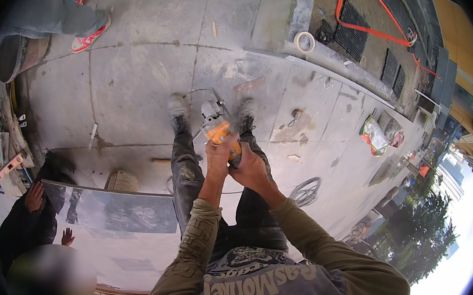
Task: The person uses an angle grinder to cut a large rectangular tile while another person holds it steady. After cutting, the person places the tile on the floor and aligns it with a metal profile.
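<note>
An orange-and-grey angle grinder (pixel 218 131) is held in front of me, above the pale floor between my dusty shoes. Its metal gear head and thin disc (pixel 220 100) point away from me. My left hand (pixel 218 156) is closed around the orange body. Just right of it and a little nearer, my right hand (pixel 251 169) wraps the dark rear end of the grinder. Parts of the fingers are hidden by the tool and by each other. Whether the disc touches anything I cannot tell.
A co-worker's hand (pixel 34 196) rests by a grey slab (pixel 140 212) at the left. A coiled cable (pixel 306 192) and a colourful bag (pixel 374 135) lie right. A ring-shaped roll (pixel 304 42), orange hose (pixel 342 1), another person's shoe (pixel 92 37) and a spirit level (pixel 8 168) are farther out.
</note>
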